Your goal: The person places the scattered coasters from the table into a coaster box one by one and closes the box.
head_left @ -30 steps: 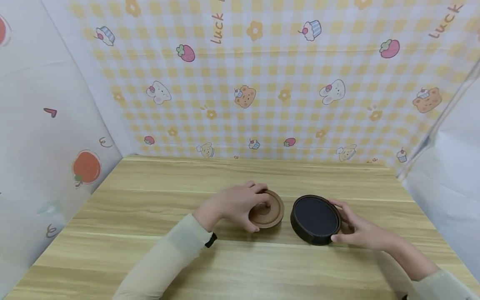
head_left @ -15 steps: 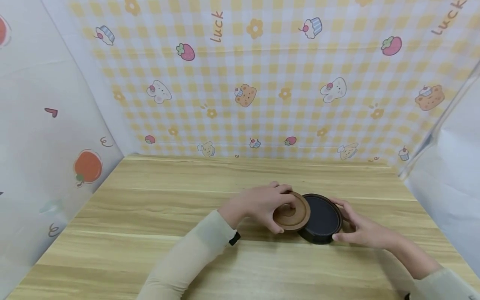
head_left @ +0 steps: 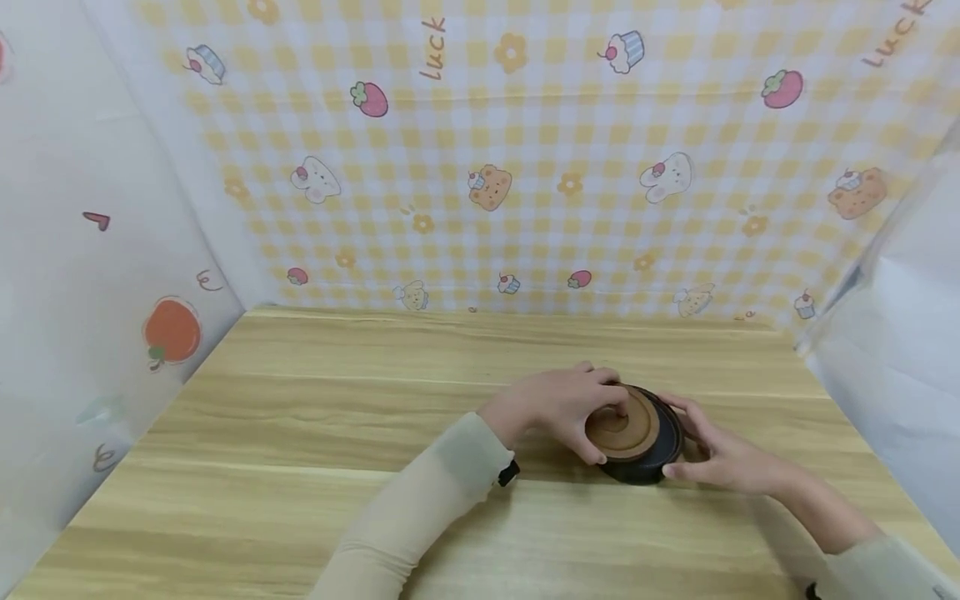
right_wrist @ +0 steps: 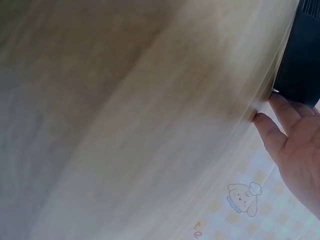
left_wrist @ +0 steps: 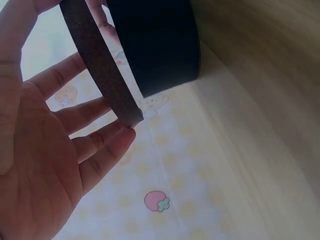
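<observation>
My left hand [head_left: 562, 408] grips a round brown wooden coaster [head_left: 643, 427] by its edge, thumb on the near side and fingers on the far side. Under it stands a round black holder [head_left: 637, 474] with a stitched rim, partly covered by the coaster in the head view. The left wrist view shows a gap between the coaster [left_wrist: 97, 62] and the black holder [left_wrist: 162, 47]. My right hand [head_left: 716, 458] holds the holder's right side between thumb and fingers. In the right wrist view, fingertips of that hand [right_wrist: 300, 145] touch the holder's dark wall [right_wrist: 302, 62] low, near the table.
The light wood-grain table [head_left: 300, 433] runs back to a yellow checked cloth [head_left: 420, 150] with printed figures. White cloth [head_left: 127, 250] hangs along the left, and more white cloth [head_left: 907, 333] along the right.
My left hand has carried the coaster to the right, from beside the black holder to over it. The right hand and the holder have hardly moved.
</observation>
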Motion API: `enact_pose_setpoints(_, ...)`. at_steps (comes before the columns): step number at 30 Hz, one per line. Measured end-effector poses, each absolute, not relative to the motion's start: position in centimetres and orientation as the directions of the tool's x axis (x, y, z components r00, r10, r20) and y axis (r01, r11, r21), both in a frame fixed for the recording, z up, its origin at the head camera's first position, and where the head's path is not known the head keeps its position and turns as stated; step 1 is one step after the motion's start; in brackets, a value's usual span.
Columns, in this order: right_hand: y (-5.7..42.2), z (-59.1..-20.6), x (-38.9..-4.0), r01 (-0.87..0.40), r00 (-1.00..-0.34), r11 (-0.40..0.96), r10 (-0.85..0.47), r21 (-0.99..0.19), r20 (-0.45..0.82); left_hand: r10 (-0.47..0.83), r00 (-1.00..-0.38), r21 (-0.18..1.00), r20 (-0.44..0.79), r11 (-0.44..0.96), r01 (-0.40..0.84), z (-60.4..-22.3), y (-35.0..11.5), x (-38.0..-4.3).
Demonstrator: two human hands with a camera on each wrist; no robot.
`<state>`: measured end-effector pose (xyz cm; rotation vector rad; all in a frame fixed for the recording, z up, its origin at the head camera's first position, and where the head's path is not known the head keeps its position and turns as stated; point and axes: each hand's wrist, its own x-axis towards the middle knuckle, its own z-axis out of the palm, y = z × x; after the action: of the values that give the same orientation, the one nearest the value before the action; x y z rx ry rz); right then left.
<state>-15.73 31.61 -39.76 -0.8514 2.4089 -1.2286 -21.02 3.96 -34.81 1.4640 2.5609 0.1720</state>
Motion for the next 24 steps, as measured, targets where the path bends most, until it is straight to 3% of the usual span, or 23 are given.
enact_pose_setpoints(9, 31.6, -39.5, -15.7, -0.33, -0.779, 0.465, -0.626, -0.822, -0.042, 0.875, -0.474, 0.231, -0.096, 0.483, 0.845, -35.2, 5.2, -21.2)
enact_pose_setpoints(24, 31.6, -39.4, -15.8, -0.34, -0.748, 0.41, -0.663, -0.846, -0.02, 0.847, -0.509, 0.177, -0.152, 0.53, 0.829, -34.6, 6.6, -21.0)
